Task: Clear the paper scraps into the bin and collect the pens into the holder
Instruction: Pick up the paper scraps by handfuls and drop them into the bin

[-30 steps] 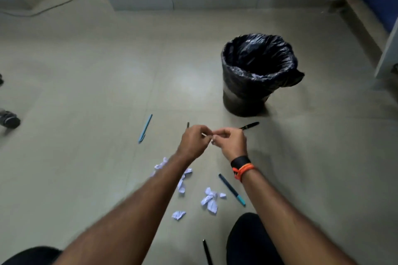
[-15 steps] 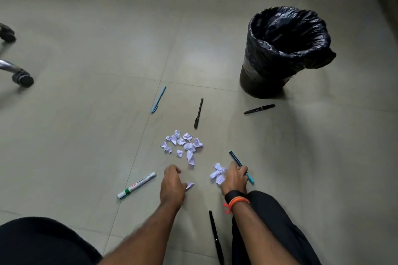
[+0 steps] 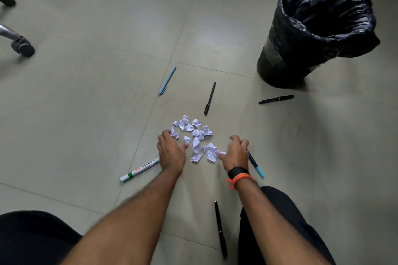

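Note:
Several crumpled white paper scraps (image 3: 195, 136) lie in a loose heap on the tiled floor. My left hand (image 3: 171, 150) rests on the floor at the heap's left edge, fingers spread, touching scraps. My right hand (image 3: 235, 153) cups the heap's right edge, fingers curved, holding nothing. A bin (image 3: 316, 34) lined with a black bag stands at the upper right. Pens lie scattered: a light blue pen (image 3: 167, 80), a black pen (image 3: 210, 98), a dark pen (image 3: 276, 99) near the bin, a teal-tipped pen (image 3: 255, 164) under my right hand, a whiteboard marker (image 3: 139, 170), and a black pen (image 3: 220, 229) by my knee.
A chair's castor wheel (image 3: 22, 46) and metal leg sit at the far left. My knees in black trousers (image 3: 280, 221) fill the bottom corners. No pen holder is in view.
Both hands dropped from in front of me to the floor, then slid forward around the scraps. The small cluster by my right hand has been pushed up to join the main heap.

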A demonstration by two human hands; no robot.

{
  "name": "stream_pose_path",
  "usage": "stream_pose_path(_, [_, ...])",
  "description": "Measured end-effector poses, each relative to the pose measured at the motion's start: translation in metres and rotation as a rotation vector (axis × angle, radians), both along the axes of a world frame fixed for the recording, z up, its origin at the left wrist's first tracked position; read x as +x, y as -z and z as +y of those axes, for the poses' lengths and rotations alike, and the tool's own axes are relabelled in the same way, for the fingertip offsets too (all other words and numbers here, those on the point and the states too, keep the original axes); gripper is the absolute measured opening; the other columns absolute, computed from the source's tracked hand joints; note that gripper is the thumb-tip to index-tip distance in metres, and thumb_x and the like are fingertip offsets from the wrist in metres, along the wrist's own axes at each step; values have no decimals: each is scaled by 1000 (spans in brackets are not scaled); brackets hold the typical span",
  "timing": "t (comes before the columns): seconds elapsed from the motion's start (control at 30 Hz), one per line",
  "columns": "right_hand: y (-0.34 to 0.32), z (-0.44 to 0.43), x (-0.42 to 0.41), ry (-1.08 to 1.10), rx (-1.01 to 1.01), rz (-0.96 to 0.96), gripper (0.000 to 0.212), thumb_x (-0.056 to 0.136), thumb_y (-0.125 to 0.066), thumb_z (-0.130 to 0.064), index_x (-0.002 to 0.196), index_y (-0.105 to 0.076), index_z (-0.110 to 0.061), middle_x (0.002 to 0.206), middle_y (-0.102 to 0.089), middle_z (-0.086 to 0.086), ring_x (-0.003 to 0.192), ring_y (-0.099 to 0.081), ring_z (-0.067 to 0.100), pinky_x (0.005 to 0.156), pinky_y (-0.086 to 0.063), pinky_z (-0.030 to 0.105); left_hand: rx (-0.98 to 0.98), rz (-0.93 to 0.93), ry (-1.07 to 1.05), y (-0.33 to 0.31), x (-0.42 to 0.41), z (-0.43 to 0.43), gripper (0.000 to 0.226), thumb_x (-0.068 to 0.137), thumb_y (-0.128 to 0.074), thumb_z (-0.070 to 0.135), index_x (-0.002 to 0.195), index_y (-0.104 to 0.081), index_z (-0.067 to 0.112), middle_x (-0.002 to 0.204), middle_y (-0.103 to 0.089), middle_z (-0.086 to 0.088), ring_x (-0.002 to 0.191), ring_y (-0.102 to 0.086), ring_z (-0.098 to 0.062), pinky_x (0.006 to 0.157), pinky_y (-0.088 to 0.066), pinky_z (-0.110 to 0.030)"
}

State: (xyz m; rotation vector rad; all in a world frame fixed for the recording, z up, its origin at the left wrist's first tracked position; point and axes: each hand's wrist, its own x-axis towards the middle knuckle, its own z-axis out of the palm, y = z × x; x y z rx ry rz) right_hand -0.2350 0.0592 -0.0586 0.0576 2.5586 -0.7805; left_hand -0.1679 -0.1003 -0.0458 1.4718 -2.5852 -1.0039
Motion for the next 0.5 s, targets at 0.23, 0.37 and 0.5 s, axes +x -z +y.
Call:
stream_pose_path(0.23, [7,-28,4,-263,-75,-12,47,76,-67,-10,119,-48,-10,116,-42,12,100,-57,38,90,-48,37,142,-184,480,6,-42,-65,106,62,-88,33,148,-28,18,144,-35,-13,132,-37,-36,108,-32,-39])
stream_pose_path(0.37, [-5,-34,-24,-296,-18,-46,108,58,-89,-27,144,-27,-14,132,-32,14,119,-43,37,100,-41,39,81,-250,687,6,-47,-54,125,48,-94,33,150,-23,23,151,-24,-9,132,-35,-34,106,-40,-42])
stream_pose_path(0.5, [-5,-50,-31,-491,98,-116,142,41,-94,-44,150,-5,-24,145,-14,14,130,-22,37,106,-39,47,-10,-395,757,9,-45,-48,138,46,-95,36,152,-6,27,155,-6,-7,134,-24,-36,102,-43,-49])
